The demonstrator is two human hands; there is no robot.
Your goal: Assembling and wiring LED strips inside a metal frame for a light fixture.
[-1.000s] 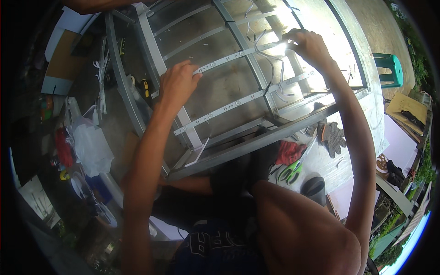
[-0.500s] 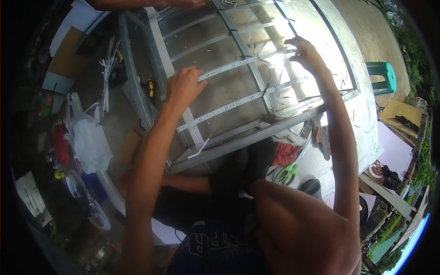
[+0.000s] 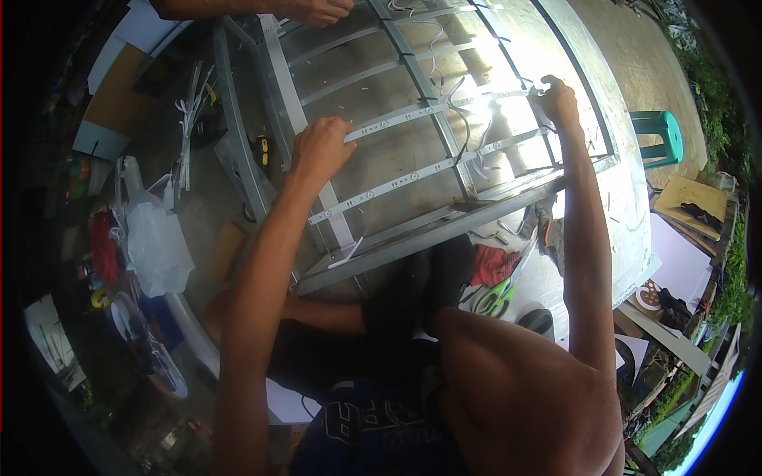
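Note:
A large metal frame (image 3: 444,226) with several thin cross strips lies flat on the concrete in front of me. One long light strip (image 3: 432,113) spans the frame from side to side. My left hand (image 3: 319,147) pinches its left end against an upright rail. My right hand (image 3: 556,99) grips the same strip's right end near the frame's side bar. White wires (image 3: 464,95) loop across the strips between my hands. Another person's hand (image 3: 313,9) rests on the frame's far edge at the top.
A white plastic bag (image 3: 155,246) and red items lie on the left. Cardboard (image 3: 107,115) sits at the upper left. Green-handled scissors (image 3: 496,297) and a red cloth (image 3: 492,266) lie below the frame. A green plastic stool (image 3: 659,135) stands at the right.
The view has shifted, so the frame and both hands sit slightly lower and to the right. Both hands keep their hold on the strip's ends.

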